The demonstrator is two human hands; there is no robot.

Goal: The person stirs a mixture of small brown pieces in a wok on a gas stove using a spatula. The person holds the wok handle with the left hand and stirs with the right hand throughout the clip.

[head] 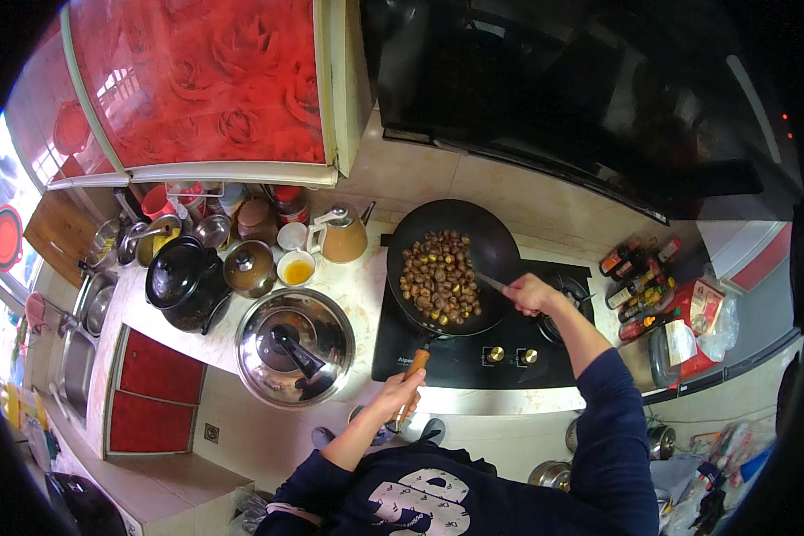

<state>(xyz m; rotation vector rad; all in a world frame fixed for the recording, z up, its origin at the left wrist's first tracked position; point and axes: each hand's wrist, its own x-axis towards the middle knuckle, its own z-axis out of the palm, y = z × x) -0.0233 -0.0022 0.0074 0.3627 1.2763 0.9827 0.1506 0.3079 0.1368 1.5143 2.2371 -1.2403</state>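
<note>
A black wok point(499, 241) rests over the left burner of a black glass gas hob point(435, 367). Brown chestnuts point(439, 275), some split to show yellow flesh, are heaped in its left half. My left hand point(398, 394) is wrapped around the wok's wooden handle point(415, 365). In my right hand point(530, 293) is the handle of a spatula point(489, 280), which reaches in over the wok's right side. Its far end cannot be made out against the chestnuts and the dark pan.
Left of the hob lies a large steel lid point(261, 375) with a black handle. Behind it stand a bowl of yellow liquid point(299, 271), a kettle point(344, 238), a lidded pot point(249, 266) and a black pot point(181, 275). Sauce bottles point(633, 288) crowd the right; a range hood point(543, 100) hangs above.
</note>
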